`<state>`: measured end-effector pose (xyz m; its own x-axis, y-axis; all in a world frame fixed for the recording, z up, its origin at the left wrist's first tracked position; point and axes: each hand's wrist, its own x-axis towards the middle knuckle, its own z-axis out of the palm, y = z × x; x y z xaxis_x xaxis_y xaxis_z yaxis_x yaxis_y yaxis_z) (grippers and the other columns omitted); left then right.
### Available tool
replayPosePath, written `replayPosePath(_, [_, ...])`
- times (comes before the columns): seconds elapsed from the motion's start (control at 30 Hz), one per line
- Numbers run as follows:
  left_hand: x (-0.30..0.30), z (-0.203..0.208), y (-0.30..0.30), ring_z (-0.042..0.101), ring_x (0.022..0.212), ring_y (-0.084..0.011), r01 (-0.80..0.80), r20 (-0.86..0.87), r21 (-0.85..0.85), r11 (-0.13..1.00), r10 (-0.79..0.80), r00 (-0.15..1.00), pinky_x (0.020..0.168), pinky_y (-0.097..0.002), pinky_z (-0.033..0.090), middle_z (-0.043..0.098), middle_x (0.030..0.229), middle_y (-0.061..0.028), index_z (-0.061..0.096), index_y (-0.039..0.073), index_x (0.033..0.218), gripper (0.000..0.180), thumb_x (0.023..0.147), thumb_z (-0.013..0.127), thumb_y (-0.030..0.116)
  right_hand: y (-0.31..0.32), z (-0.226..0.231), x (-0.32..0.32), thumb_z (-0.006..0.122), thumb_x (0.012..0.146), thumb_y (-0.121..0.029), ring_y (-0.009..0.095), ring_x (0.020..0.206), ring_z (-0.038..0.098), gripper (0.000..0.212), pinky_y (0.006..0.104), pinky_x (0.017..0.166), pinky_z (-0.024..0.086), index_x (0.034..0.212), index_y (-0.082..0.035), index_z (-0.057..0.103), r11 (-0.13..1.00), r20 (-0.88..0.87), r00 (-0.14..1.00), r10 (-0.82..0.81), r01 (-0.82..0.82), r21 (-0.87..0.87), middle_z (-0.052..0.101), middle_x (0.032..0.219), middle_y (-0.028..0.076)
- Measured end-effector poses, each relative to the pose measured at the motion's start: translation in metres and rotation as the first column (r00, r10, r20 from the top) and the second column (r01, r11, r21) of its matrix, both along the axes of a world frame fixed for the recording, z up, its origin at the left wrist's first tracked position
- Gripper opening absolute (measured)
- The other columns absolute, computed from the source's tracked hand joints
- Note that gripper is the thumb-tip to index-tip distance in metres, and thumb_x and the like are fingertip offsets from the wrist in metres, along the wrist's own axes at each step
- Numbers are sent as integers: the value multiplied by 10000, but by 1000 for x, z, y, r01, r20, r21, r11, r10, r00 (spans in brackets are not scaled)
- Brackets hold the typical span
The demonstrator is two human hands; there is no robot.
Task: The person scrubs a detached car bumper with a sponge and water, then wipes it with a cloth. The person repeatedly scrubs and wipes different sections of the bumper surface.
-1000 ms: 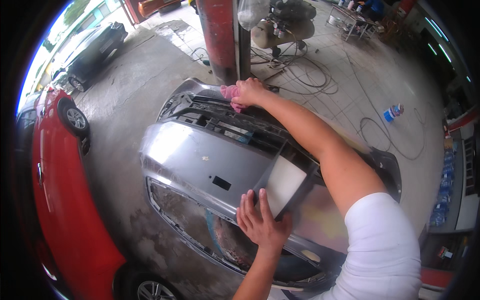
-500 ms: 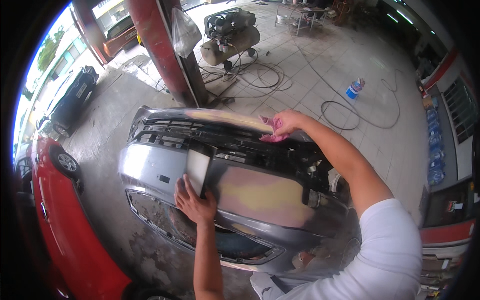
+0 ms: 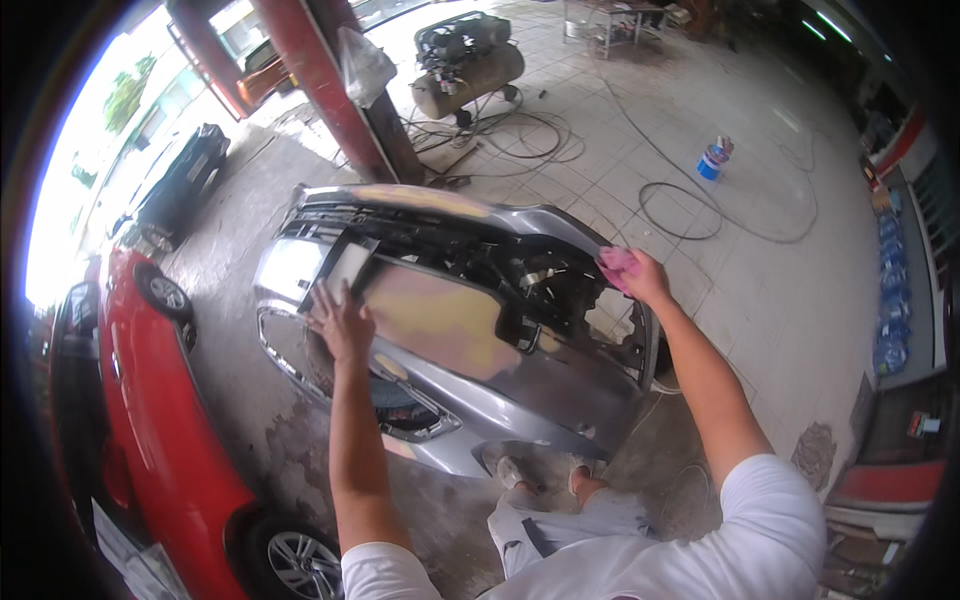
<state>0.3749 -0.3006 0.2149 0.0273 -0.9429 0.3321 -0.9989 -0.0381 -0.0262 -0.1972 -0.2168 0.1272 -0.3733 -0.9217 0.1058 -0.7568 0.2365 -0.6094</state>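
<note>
A grey car bumper (image 3: 575,400) lies in front of me, patched with yellow and pinkish areas of filler (image 3: 430,315). My left hand (image 3: 342,325) rests on its left part with the fingers spread, beside a pale rectangular recess (image 3: 351,265). At the bumper's far right edge, my right hand (image 3: 646,278) grips a crumpled pink cloth (image 3: 617,262) against or just over the rim. Black plastic framework (image 3: 480,250) shows in the bumper's open middle.
A red car (image 3: 150,390) stands close on the left, a dark car (image 3: 180,180) behind it. A red post (image 3: 325,75), an air compressor (image 3: 465,75) and coiled hoses (image 3: 530,135) are beyond the bumper. A blue can (image 3: 711,162) sits on the tiles; bottled water packs (image 3: 892,290) line the right wall.
My right hand has slid the pink cloth from the bumper's far middle edge to its right end. My left hand stays by the pale recess, and the view has shifted.
</note>
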Motion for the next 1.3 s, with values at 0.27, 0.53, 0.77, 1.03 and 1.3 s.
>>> replayPosePath(0.27, [-81,-67,357,560,1345,-414,219,-734,-98,971,-219,643,1106,-495,472,578,1457,-186,688,108,1314,516,807,763,42,200,22,123,679,997,-266,252,1154,683,498,387,972,569,1438,-61,573,968,996,41,75,237,-83,660,1310,116])
replayPosePath(0.53, [-13,48,533,637,1207,-386,-175,-705,-241,955,-48,708,1042,-458,515,639,1329,-210,678,38,1303,427,880,739,30,253,111,370,683,1035,-249,175,1244,619,504,341,1091,486,1474,-61,522,693,980,-197,-5,-708,-139,628,1321,80])
replayPosePath(0.77, [-71,226,651,614,1120,-386,-197,-197,-933,301,30,980,959,-461,505,588,1262,-230,635,-38,1184,306,1008,675,209,345,85,411,741,984,-295,160,970,664,348,350,863,532,1227,-66,641,301,999,43,-22,-952,48,692,1101,52])
replayPosePath(1.03, [-130,209,661,545,1240,-379,-297,-384,-884,361,-198,902,1051,-478,434,541,1364,-224,575,3,1284,412,1032,615,326,451,46,343,717,975,-234,159,842,659,182,358,735,522,1046,-81,648,261,971,126,-201,-949,177,699,954,47])
replayPosePath(1.3, [-172,180,620,476,1361,-371,-299,-633,-748,593,-501,590,1143,-496,362,494,1465,-219,515,44,1383,518,1056,554,443,465,50,226,696,1000,-281,175,936,688,270,377,825,554,1212,-118,655,608,897,117,-427,-697,381,710,1028,33])
